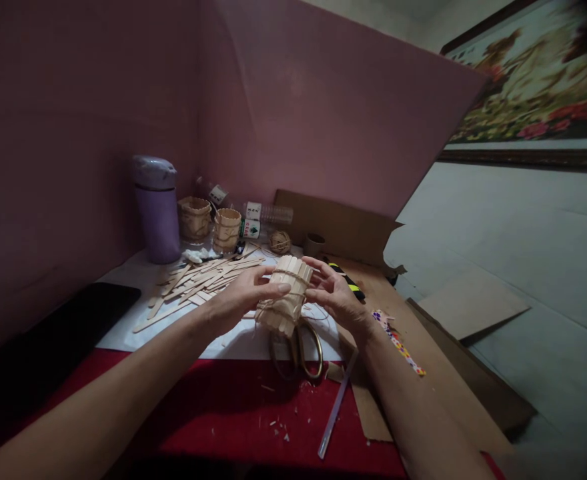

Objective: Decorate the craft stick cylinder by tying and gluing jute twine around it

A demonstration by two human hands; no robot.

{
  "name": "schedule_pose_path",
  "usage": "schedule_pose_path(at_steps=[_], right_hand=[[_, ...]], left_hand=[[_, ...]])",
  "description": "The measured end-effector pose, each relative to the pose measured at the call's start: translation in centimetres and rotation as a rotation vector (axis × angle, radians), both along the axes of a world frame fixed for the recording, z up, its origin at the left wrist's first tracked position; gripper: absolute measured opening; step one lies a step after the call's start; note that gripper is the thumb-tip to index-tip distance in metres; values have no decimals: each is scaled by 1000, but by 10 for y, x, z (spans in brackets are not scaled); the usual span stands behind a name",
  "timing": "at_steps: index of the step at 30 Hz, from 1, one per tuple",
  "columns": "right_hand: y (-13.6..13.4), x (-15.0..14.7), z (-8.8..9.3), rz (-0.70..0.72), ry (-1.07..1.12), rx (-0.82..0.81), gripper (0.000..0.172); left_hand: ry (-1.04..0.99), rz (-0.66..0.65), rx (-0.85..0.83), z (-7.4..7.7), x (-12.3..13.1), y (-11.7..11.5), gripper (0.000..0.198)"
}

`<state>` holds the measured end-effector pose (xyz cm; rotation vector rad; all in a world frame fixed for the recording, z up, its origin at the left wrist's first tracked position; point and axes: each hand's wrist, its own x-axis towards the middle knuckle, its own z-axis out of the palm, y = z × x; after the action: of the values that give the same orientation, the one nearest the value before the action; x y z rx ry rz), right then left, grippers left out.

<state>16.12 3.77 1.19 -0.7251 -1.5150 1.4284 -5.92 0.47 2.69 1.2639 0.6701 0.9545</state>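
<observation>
Both of my hands hold a small round cup made of upright wooden craft sticks [286,293], bound with thin twine, tilted above the table. My left hand [241,297] grips its left side with the thumb across the front. My right hand [336,293] closes its fingers on the right side and rim. A pile of loose craft sticks [198,283] lies on the white sheet just left of my left hand. Scissors with gold handles [298,350] rest under the cup.
Two finished stick cups [196,218] [227,229], a purple flask [157,210], a twine ball [280,242], a small bottle [268,213] and a tape roll [314,245] stand at the back. A clear ruler [336,407] lies on the red cloth. Pink boards wall the desk.
</observation>
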Motion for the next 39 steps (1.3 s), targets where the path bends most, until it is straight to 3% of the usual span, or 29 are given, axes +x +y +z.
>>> schedule_pose_path(at_steps=[15, 21, 39], right_hand=[[0, -2, -3, -15, -33, 5, 77], [-3, -8, -2, -52, -104, 32, 79], [-3, -20, -3, -100, -131, 45, 86]], left_hand=[[68, 100, 81, -1, 4, -1, 55], [73, 103, 47, 0, 6, -2, 66], [182, 220, 83, -2, 8, 2, 66]])
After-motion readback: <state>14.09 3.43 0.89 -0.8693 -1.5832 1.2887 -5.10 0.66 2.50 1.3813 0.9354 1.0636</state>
